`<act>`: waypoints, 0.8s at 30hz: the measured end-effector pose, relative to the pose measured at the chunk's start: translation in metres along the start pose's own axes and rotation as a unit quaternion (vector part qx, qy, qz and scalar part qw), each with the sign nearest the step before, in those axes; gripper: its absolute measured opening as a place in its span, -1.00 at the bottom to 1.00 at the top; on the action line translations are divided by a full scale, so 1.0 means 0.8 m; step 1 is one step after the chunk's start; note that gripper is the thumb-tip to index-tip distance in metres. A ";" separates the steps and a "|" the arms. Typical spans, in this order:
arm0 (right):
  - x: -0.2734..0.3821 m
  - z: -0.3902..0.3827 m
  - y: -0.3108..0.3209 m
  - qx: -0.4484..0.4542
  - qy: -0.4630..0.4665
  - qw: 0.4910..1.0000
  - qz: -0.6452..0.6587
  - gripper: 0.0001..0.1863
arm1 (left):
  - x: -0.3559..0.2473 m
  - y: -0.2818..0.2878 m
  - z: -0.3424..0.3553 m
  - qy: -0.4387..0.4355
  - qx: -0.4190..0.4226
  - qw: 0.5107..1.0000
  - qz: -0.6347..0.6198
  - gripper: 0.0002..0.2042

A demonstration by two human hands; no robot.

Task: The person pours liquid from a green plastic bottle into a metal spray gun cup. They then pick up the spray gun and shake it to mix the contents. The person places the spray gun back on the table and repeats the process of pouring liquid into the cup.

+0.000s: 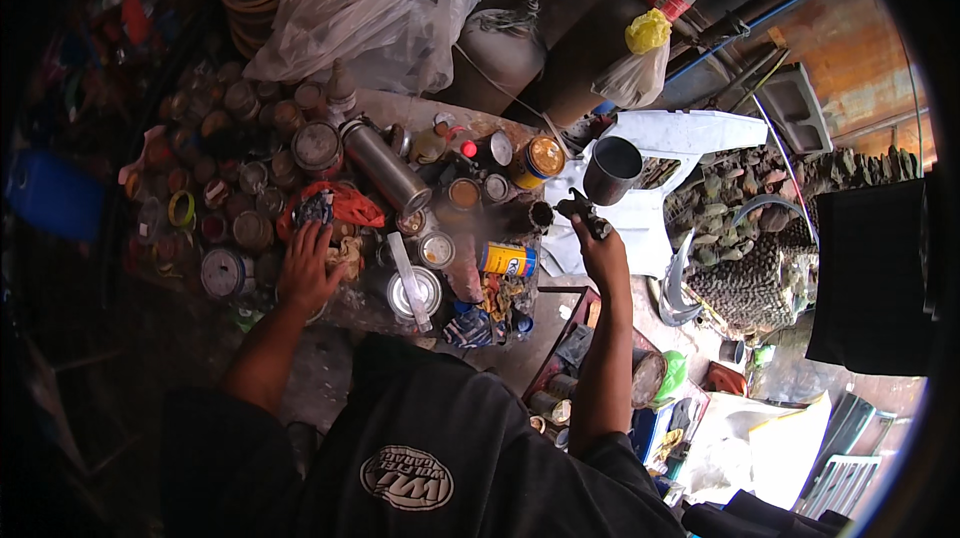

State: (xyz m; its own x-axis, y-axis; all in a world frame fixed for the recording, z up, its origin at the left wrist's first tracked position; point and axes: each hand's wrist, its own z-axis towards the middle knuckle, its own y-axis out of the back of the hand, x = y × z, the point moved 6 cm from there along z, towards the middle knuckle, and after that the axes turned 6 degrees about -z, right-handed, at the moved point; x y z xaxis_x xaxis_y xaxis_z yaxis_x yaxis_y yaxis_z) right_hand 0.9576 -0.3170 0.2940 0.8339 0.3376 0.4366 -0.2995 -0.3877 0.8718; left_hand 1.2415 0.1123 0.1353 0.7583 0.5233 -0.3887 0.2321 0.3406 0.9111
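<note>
My right hand (603,256) is closed around the handle of a spray gun (578,216), held up at the table's right end. A dark grey cup (613,170) sits on top of the gun; what is in it cannot be made out. My left hand (308,273) reaches over the cluttered table with its fingers stretched out. Its fingertips touch a dark patterned rag (314,208) beside a red plastic bag (352,200). Near its thumb lies a crumpled tan cloth (347,256).
Paint cans and jars crowd the table, among them a lidded can (414,291), a metal flask (386,166) and a yellow-blue can (508,260) on its side. Behind hangs clear plastic sheeting (370,18). White panels (690,133) stand right, and a low shelf (550,375) holds more cans.
</note>
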 end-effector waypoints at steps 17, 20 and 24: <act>0.006 -0.002 0.004 -0.002 -0.006 1.000 0.001 -0.39 | -0.001 0.002 -0.003 0.004 0.000 1.000 -0.001 -0.23; 0.009 -0.005 0.001 -0.001 0.034 0.999 0.042 -0.41 | 0.000 0.001 0.000 0.008 0.011 1.000 0.009 -0.24; -0.001 -0.006 -0.011 0.001 0.001 0.999 0.043 -0.44 | -0.006 0.002 0.001 -0.015 -0.002 1.000 -0.006 -0.24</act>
State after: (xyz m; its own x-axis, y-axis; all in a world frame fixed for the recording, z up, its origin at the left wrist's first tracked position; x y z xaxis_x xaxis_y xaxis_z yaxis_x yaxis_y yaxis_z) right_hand 0.9577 -0.3098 0.2869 0.8042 0.3051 0.5101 -0.3690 -0.4165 0.8309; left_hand 1.2387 0.1098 0.1389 0.7729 0.4957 -0.3962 0.2389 0.3510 0.9054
